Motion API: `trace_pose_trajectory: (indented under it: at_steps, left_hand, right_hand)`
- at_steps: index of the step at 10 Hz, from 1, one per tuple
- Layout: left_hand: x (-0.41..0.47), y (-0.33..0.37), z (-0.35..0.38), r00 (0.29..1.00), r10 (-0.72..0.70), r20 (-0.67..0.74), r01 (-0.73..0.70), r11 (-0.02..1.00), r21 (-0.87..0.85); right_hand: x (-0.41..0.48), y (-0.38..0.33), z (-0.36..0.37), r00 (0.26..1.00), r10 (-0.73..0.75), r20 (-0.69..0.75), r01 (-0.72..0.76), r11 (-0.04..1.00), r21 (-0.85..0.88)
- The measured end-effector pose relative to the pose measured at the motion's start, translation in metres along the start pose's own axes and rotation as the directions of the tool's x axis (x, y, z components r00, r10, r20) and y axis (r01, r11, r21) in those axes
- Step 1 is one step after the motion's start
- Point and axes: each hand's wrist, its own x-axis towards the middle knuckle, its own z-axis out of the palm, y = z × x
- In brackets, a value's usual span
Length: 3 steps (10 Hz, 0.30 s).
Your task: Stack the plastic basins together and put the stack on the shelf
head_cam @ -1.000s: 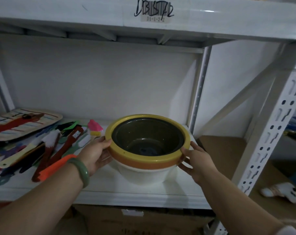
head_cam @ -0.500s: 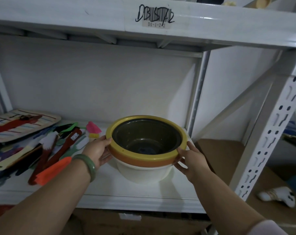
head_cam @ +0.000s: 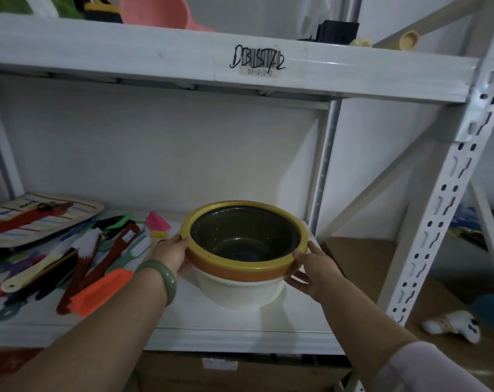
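The stack of plastic basins (head_cam: 241,290) stands on the white shelf (head_cam: 240,332), towards its right end. A dark basin sits inside a yellow-rimmed one, over an orange one, with a white basin at the bottom. My left hand (head_cam: 173,254), with a green bangle on the wrist, grips the left rim. On the opposite side my right hand (head_cam: 315,268) holds the right rim, fingers under the edge.
Several coloured brushes and scrapers (head_cam: 78,261) lie to the left of the stack, with a striped tray (head_cam: 33,219) behind them. The upright post (head_cam: 323,171) stands just behind the stack on the right. The upper shelf (head_cam: 240,63) carries a pink scoop (head_cam: 155,12). Cardboard boxes (head_cam: 240,372) sit below.
The view has tilted up, showing the upper shelf's contents. The basin stack and both hands stay in nearly the same place on the shelf.
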Motion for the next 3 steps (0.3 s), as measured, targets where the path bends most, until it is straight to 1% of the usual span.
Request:
trace_pose_trajectory:
  at_steps: [1, 2, 3]
  left_hand:
    - [0.000, 0.000, -0.006, 0.997, -0.049, 0.066, 0.049, 0.999, 0.007]
    - [-0.001, 0.003, -0.011, 0.990, -0.117, 0.080, 0.114, 0.993, 0.040]
    - [-0.002, 0.024, -0.021, 1.000, -0.006, -0.019, 0.008, 0.996, 0.093]
  right_hand:
    - [-0.010, -0.006, -0.003, 0.996, 0.022, 0.081, -0.017, 0.997, -0.073]
    - [-0.018, -0.006, -0.006, 0.987, 0.044, 0.156, -0.041, 0.999, -0.020]
    - [-0.023, -0.011, -0.017, 0.999, 0.042, -0.001, -0.042, 0.996, -0.073]
